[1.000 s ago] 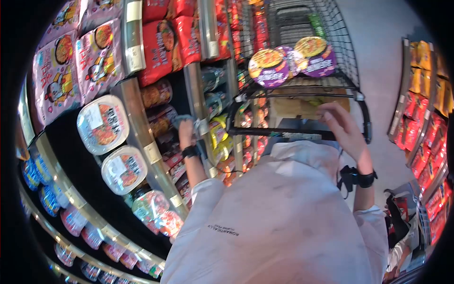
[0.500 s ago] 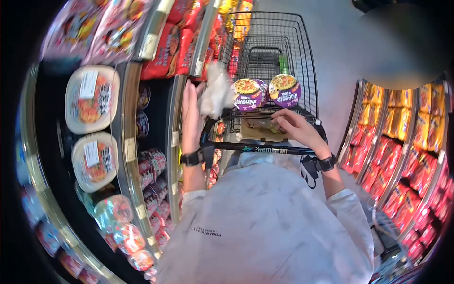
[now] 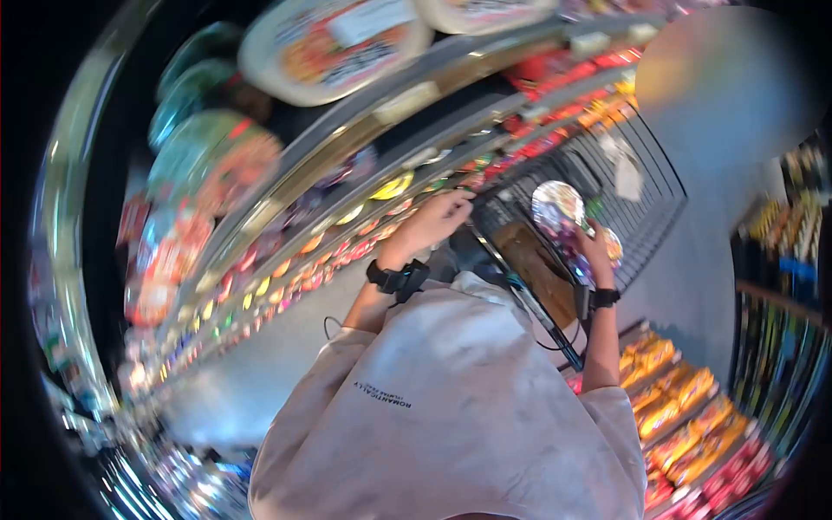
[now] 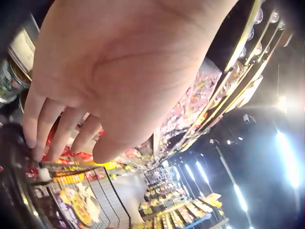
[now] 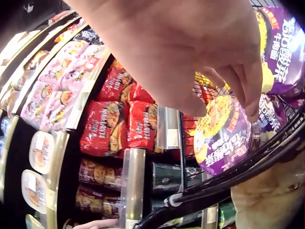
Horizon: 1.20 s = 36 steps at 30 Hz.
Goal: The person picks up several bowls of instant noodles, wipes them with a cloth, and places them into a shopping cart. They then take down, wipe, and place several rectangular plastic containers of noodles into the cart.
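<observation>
My left hand hovers close to the left end of the cart handle, holding nothing. Its fingers are loosely bent in the left wrist view. Over the child-seat end of the shopping cart is my right hand, beside the purple instant noodle cups. In the right wrist view its fingertips overlap the edge of one noodle cup, with thumb and fingers apart. Another noodle cup stands at upper right. A crumpled white thing lies farther inside the cart.
Shelves with plastic-covered noodle bowls run along the left. Red noodle packs fill other shelves. Orange packs line the rack at lower right. Brown cardboard sits under the cart's handle end. Grey floor shows beyond the cart.
The white thing left my left hand and now lies in the cart. My right hand moved from above the handle to the noodle cups. The view and cart have swung round.
</observation>
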Tool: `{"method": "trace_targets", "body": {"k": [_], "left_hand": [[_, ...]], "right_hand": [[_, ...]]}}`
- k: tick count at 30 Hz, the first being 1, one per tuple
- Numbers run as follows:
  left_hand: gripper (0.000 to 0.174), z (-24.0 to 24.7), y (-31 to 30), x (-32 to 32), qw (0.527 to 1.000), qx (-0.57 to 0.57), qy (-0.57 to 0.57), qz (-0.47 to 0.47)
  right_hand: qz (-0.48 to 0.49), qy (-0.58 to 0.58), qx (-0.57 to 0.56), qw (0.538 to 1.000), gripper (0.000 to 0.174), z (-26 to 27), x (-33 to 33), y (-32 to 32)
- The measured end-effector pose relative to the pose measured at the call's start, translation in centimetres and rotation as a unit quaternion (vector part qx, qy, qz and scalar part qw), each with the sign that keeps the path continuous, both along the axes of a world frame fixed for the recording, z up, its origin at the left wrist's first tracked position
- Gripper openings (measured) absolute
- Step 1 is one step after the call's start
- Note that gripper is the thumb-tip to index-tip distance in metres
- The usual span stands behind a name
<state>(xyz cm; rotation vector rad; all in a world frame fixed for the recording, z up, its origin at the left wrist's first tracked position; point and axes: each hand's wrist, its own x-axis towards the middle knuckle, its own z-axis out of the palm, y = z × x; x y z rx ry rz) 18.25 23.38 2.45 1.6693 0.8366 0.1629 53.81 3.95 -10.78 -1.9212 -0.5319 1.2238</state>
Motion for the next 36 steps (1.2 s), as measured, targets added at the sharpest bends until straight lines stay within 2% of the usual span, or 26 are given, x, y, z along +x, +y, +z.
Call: {"method": "trace_targets", "body": {"k": [2, 4, 6, 7, 8, 9, 10, 12, 13, 14, 15, 16, 18, 19, 20, 22, 24, 26, 27, 28, 30, 31, 32, 33, 34, 36], "left_hand": [[0.037, 2.0, -0.5, -1.9, 0.998, 0.036, 0.029, 0.041], [0.036, 1.2, -0.9, -3.9, 0.993, 0.08, 0.016, 0.083], [0.036, 1.6, -1.1, -5.6, 0.992, 0.054, 0.039, 0.107], [0.036, 0.5, -1.5, -6.4, 0.988, 0.08, 0.019, 0.129], [0.036, 1.5, -1.7, -7.4, 0.986, 0.085, 0.026, 0.144], [0.035, 3.1, -2.0, -7.8, 0.984, 0.092, 0.055, 0.141], [0.035, 3.9, -2.3, -8.0, 0.983, 0.097, 0.082, 0.133], [0.036, 3.2, -2.9, -9.0, 0.981, 0.101, 0.054, 0.154], [0.037, 2.7, -3.0, -9.3, 0.982, 0.115, 0.028, 0.149], [0.038, 3.1, -3.0, -9.3, 0.984, 0.088, 0.025, 0.153], [0.038, 3.4, -3.0, -9.4, 0.986, 0.045, 0.025, 0.157], [0.038, 3.6, -2.6, -9.5, 0.989, 0.046, 0.044, 0.137], [0.038, 2.9, -2.0, -8.5, 0.995, 0.046, 0.045, 0.081], [0.037, 2.6, -1.6, -7.9, 0.995, 0.016, 0.021, 0.1], [0.037, 2.4, -1.4, -7.0, 0.992, -0.014, 0.001, 0.125], [0.038, 2.9, -0.8, -4.5, 0.995, -0.022, -0.021, 0.099], [0.038, 3.9, -0.6, -2.6, 0.995, -0.029, -0.039, 0.09], [0.038, 5.0, -0.7, 0.1, 0.99, -0.027, -0.112, 0.081], [0.047, 4.1, -0.4, 0.9, 0.99, -0.021, -0.122, 0.061], [0.047, 4.4, -0.7, 1.7, 0.991, -0.02, -0.121, 0.058], [0.06, 5.8, -1.2, 3.9, 0.988, -0.058, -0.089, 0.112], [0.072, 8.7, -1.2, 4.5, 0.985, -0.14, -0.064, 0.083], [0.072, 9.0, -1.3, 4.9, 0.985, -0.137, -0.063, 0.081], [0.072, 9.2, -1.3, 5.3, 0.974, -0.204, -0.071, 0.064], [0.073, 9.3, -1.2, 5.3, 0.959, -0.27, -0.077, 0.047], [0.068, 7.2, -0.5, 4.7, 0.956, -0.284, -0.068, 0.033]], "right_hand": [[0.038, -0.037, -0.035, 0.998, 0.07, -2.9, 1.3, 1.2], [0.095, -0.119, 0.036, 0.988, 0.067, -10.6, 3.9, 0.2], [-0.035, 0.127, 0.022, 0.991, 0.063, -7.4, 1.5, 1.6], [-0.047, 0.108, 0.021, 0.993, 0.057, -4.2, -0.4, 2.6], [-0.064, 0.088, 0.021, 0.994, 0.051, -2.1, -2.0, 3.1], [-0.041, 0.1, 0.053, 0.993, 0.053, -4.9, -0.5, 2.7], [-0.061, 0.101, 0.067, 0.991, 0.057, -4.7, -1.0, 2.8], [-0.047, 0.046, 0.061, 0.996, 0.051, -3.7, -1.0, 3.4], [-0.058, 0.065, 0.105, 0.991, 0.044, -3.8, -1.0, 3.7], [-0.042, 0.04, 0.111, 0.992, 0.044, -1.6, -1.3, 3.6], [-0.086, 0.08, 0.097, 0.988, 0.044, 1.5, -2.8, 4.0], [-0.129, 0.043, 0.092, 0.986, 0.042, 2.1, -2.9, 4.1], [-0.14, 0.083, 0.087, 0.983, 0.036, 2.9, -1.4, 3.9], [-0.159, 0.115, 0.113, 0.974, 0.032, 5.6, -2.2, 4.0], [-0.198, 0.133, 0.125, 0.963, 0.033, 6.0, -2.2, 3.9], [-0.173, 0.185, 0.134, 0.958, 0.03, 11.5, -3.0, 3.6], [-0.158, 0.187, 0.135, 0.96, 0.026, 14.4, -4.0, 3.4], [-0.166, 0.18, 0.119, 0.962, 0.027, 17.8, -5.4, 3.3], [-0.144, 0.18, 0.127, 0.965, 0.027, 18.8, -6.0, 3.2], [-0.123, 0.182, 0.136, 0.966, 0.028, 19.5, -6.6, 2.9], [-0.096, 0.179, 0.16, 0.966, 0.031, 20.7, -7.6, 2.9], [-0.068, 0.162, 0.162, 0.971, 0.032, 21.3, -8.4, 2.9], [-0.041, 0.144, 0.165, 0.975, 0.032, 22.0, -9.0, 2.8], [-0.003, 0.13, 0.153, 0.98, 0.038, 22.8, -9.4, 2.8], [-0.006, 0.133, 0.157, 0.979, 0.038, 23.0, -10.0, 2.8], [-0.026, 0.071, 0.158, 0.984, 0.043, 23.0, -11.1, 3.0]]}}
